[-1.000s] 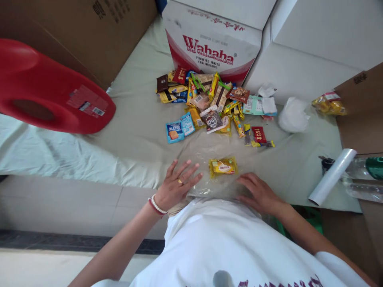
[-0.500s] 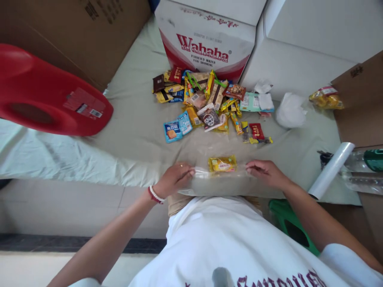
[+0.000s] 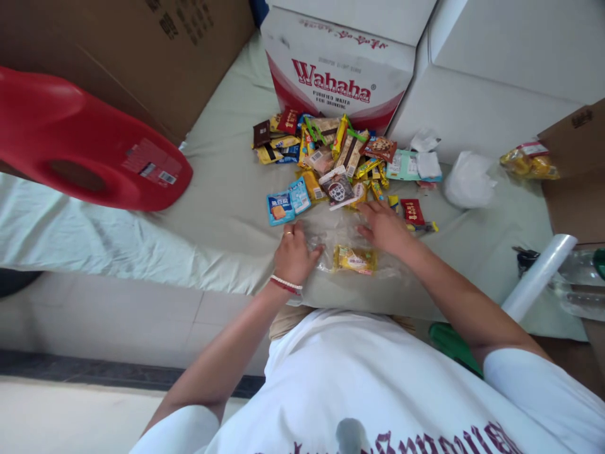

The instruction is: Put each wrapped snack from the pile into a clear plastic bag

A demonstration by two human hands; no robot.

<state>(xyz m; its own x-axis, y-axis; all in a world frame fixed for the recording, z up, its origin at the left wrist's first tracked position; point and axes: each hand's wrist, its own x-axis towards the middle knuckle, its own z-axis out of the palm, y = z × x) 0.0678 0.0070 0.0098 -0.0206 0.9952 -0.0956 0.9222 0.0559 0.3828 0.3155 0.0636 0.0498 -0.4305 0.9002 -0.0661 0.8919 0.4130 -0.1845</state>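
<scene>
A yellow snack packet point(image 3: 354, 259) lies on a crumpled sheet of clear plastic film point(image 3: 331, 222) close to the table's front edge. My left hand point(image 3: 295, 255) rests at the film's left side, fingers apart and thumb stretched toward the packet. At the film's far right side is my right hand point(image 3: 385, 227), its fingers spread and pointing toward the snack pile. Neither hand grips anything that I can see. Just beyond my left fingertips lie blue snack packets point(image 3: 289, 200). A red packet point(image 3: 413, 212) is just right of my right hand.
Behind the film, a heap of mixed snacks point(image 3: 331, 148) leans near a Wahaha carton point(image 3: 338, 69). A large red jug point(image 3: 108, 151) lies at left. To the right are a white plastic bundle point(image 3: 469, 180), a roll of film point(image 3: 539, 277) and clear bottles point(image 3: 583, 268).
Both hands have moved forward from the film's near edge, and their pinched fingers have opened. The film, stretched toward me before, is now crumpled around the yellow packet.
</scene>
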